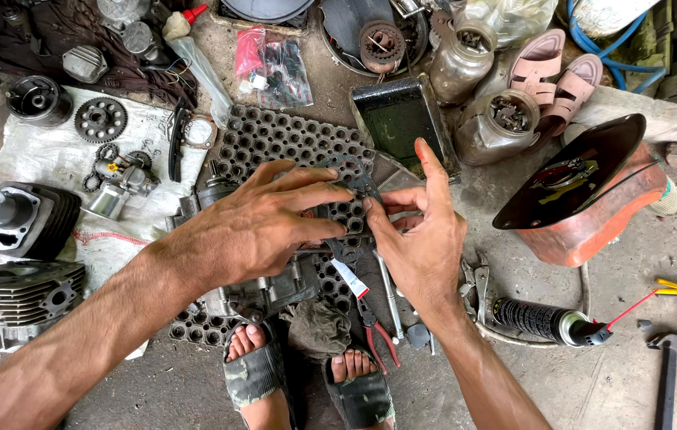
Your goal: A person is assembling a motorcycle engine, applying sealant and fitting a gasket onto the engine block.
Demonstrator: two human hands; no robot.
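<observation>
A clear plastic packet [273, 68] with a pink patch at its top left is lying flat on the concrete floor [617, 374], just above the black perforated rubber mat [275, 135]. Two brownish plastic jars [506, 123] holding small metal parts are standing near a pair of pink sandals [557, 80]. A black spray can [541, 320] with a thin red straw is lying on its side to the right, and a white tube [352, 279] with a red band is lying below the hands, beside red-handled pliers [378, 334].

The left hand [255, 227] and the right hand [422, 239] are meeting over the mat, holding a thin dark gasket [350, 171] between them. The left fingers [322, 195] are lying over its left edge, pressed close together, pinching it. The right fingers [382, 223] are pinching its lower right edge, with the forefinger pointing straight up, apart from the others. The gasket is standing above the fingertips, raised off the mat.
</observation>
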